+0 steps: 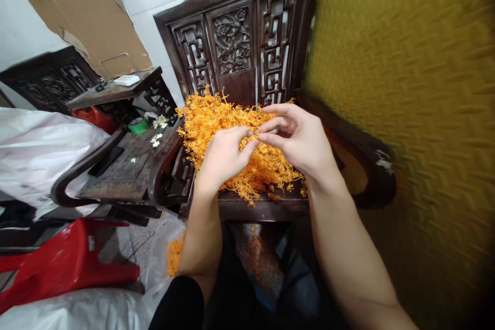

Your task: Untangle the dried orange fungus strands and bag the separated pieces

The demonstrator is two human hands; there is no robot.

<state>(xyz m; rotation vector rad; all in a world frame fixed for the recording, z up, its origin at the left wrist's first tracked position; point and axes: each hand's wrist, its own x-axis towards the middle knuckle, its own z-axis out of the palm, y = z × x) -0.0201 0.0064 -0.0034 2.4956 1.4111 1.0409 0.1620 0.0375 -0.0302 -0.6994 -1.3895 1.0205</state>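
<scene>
I have both hands mid-frame, fingertips together over the orange pile (204, 116). The pile sits on the seat of a dark wooden chair (265, 211), center of frame, up near the carved back panel (232, 44); it's a loose heap of thin strands with small branching tips, a few hanging over the seat's front edge.

Left hand (226, 157): fingers curled, thumb and index narrow, tips near the right hand's tips. Right hand (303, 136): thumb and fingers bent in to the same spot, narrow too. Bit of orange shows at the tips, but I can't tell if either hand has a strand pinched or it's just pile behind.

Right side of frame: yellow textured surface (410, 62), right beside the chair. Left of center: second wooden chair (112, 178) with a green roll (138, 125) and white bits (157, 139) on its seat. Above that, side table (112, 92) with a flat white item (127, 80), cardboard (88, 10) behind. Left edge: big white bag (42, 149). Lower left: red stool (73, 263). Clear plastic bag (157, 242) just beside the left forearm, more orange pieces (175, 255) in it.
</scene>
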